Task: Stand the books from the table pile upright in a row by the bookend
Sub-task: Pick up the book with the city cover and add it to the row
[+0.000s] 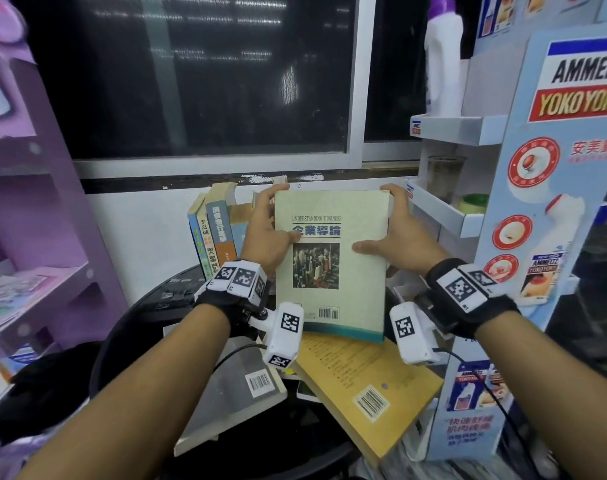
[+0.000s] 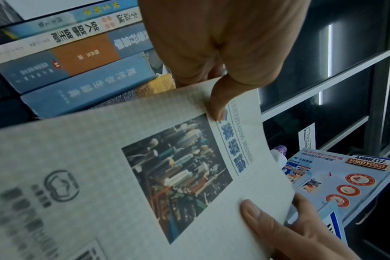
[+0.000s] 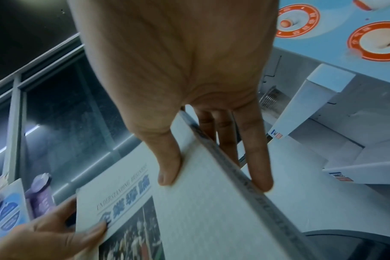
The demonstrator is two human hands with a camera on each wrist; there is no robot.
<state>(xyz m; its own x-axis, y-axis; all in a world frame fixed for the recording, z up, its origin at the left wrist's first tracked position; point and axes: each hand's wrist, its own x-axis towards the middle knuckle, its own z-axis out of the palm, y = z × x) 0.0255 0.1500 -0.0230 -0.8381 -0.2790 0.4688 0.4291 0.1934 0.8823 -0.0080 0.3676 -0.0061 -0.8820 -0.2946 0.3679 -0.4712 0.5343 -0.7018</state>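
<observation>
1. Books: the grey-green book (image 1: 331, 265) (title reads "Understanding Business") is held up off the table, cover facing the person, just right of the standing row (image 1: 214, 230) at the far left.
2. Standing row: the head view shows three clear spines (blue, white, blue-and-orange), and the left wrist view shows more spines beyond those. I count at least four upright; the exact total is unclear. They lean a little to the left. The bookend itself isn't visible to me, so it's probably hidden behind the row or the hands.
3. Left hand (image 1: 267, 233): clamped on the book's left edge, thumb on the cover and fingers wrapped behind. My guess is that this side steers the book in next to the row.
4. Right hand (image 1: 397, 237): gripping the right edge the same way, thumb flat on the cover and fingers behind the page side. Holding both edges likely keeps a floppy paperback from twisting.
5. Table pile, near side: two books still lie flat and overlapped, a grey book (image 1: 233, 400) on the left and a yellow book (image 1: 368, 386) on the right (barcodes face up, so both are back-cover up).
6. Judgement: one book in hand and two to go.
</observation>
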